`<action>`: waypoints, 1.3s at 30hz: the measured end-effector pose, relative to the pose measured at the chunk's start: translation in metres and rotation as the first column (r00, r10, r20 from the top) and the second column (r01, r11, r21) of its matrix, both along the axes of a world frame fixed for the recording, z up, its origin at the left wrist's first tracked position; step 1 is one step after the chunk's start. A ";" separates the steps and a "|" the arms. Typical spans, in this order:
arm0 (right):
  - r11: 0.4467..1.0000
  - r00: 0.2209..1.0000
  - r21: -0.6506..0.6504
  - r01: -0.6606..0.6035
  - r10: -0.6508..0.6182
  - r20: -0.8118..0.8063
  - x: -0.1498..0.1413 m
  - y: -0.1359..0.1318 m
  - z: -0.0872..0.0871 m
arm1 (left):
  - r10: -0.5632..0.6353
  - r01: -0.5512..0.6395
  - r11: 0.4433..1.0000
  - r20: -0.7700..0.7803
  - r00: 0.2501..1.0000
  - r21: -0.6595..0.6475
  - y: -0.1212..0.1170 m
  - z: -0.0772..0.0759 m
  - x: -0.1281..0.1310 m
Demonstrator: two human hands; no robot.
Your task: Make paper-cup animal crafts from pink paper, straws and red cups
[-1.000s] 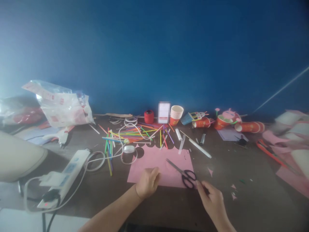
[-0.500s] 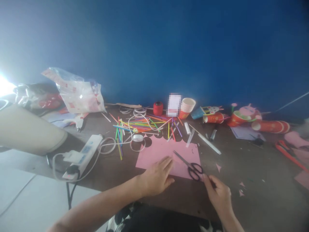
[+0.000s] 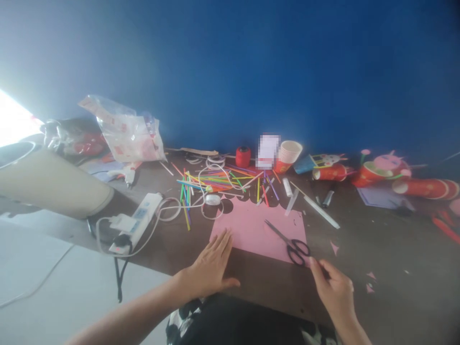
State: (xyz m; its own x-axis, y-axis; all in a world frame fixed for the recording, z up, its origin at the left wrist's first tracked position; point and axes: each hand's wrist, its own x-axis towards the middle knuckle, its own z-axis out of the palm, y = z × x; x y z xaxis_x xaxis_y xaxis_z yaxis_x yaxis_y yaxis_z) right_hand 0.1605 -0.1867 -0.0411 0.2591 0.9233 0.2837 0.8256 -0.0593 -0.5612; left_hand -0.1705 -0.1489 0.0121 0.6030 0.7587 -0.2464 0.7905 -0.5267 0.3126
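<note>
A pink sheet of paper (image 3: 247, 227) with scalloped cuts along its far edge lies on the dark table. My left hand (image 3: 213, 263) is flat and open, its fingertips over the sheet's near-left corner and the thumb spread to the side. At the near-right corner, my right hand (image 3: 332, 285) pinches the paper between thumb and fingers. Black-handled scissors (image 3: 287, 243) rest on the sheet, blades toward the far left, handles close to my right fingertips.
Coloured sticks (image 3: 219, 181) and a white cable lie behind the paper. A power strip (image 3: 142, 223) and a glue gun (image 3: 127, 173) are at left. Stacked paper cups (image 3: 289, 155) and a red spool (image 3: 243, 156) stand at the back; pink scraps (image 3: 334, 247) lie at right.
My left hand has opened from a curled pose and slid left across the sheet to its near-left corner. My right hand stays at the near-right corner. The view has turned left.
</note>
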 end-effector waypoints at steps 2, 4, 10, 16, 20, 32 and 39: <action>1.000 1.000 -0.004 -0.004 0.004 0.004 0.001 -0.001 -0.001 | 0.010 -0.010 1.000 -0.002 1.000 0.007 -0.002 -0.002 -0.004; 1.000 1.000 -0.006 -0.010 0.010 0.006 0.002 -0.001 -0.001 | 0.023 -0.023 1.000 -0.018 1.000 0.006 -0.003 -0.004 -0.006; 1.000 1.000 -0.016 -0.020 0.020 0.009 0.002 -0.002 -0.001 | 0.000 0.000 1.000 -0.022 1.000 0.006 -0.003 -0.010 -0.007; 1.000 1.000 -0.008 -0.009 0.009 0.003 0.003 -0.003 -0.002 | 0.026 -0.027 1.000 -0.035 0.999 -0.017 -0.003 -0.007 -0.003; 0.999 1.000 0.028 -0.026 0.026 -0.002 0.002 -0.001 -0.004 | 0.030 -0.029 1.000 -0.035 0.999 0.004 -0.004 -0.009 0.000; 0.988 0.988 0.072 -0.136 0.140 -0.061 -0.012 0.009 0.018 | 0.016 -0.018 0.988 0.019 1.000 0.156 0.015 -0.005 0.003; 0.984 0.986 0.060 -0.165 0.166 -0.005 -0.005 0.028 0.015 | -0.111 0.096 0.974 0.060 0.992 0.207 0.036 -0.014 0.024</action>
State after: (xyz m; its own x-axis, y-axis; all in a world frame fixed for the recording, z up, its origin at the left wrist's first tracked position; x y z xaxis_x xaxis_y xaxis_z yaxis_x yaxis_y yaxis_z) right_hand 0.1556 -0.1588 -0.0259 0.1071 0.9353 0.3373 0.8158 0.1113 -0.5675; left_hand -0.1466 -0.1131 -0.0016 0.6910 0.7213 -0.0472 0.7083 -0.6627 0.2434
